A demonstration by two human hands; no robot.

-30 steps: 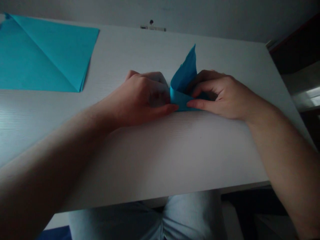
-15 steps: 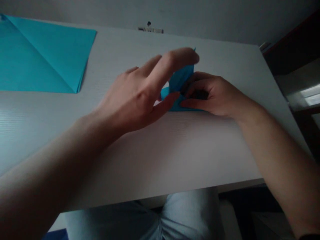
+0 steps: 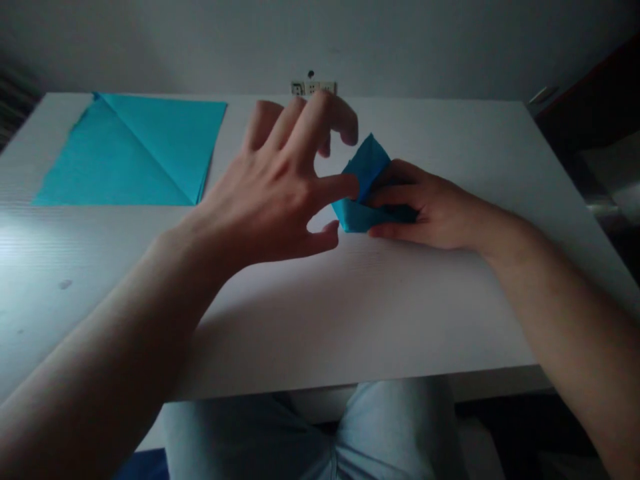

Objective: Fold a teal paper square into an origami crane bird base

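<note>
Two bare hands work one small folded piece of blue paper (image 3: 364, 193) lying on the white table (image 3: 350, 320), well right of the large flat blue sheet (image 3: 135, 150). Right hand (image 3: 425, 207): fingers pinched shut on the folded paper, pinning it to the table. Left hand (image 3: 275, 190): raised just left of the paper, fingers spread, gripping nothing. Judgement: a clean crease calls for a steady pin and aligned edges before pressing.

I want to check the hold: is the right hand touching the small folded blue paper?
Touching. In the head view the right hand rests on the folded blue paper, fingers pressed against its edge with no gap.
</note>
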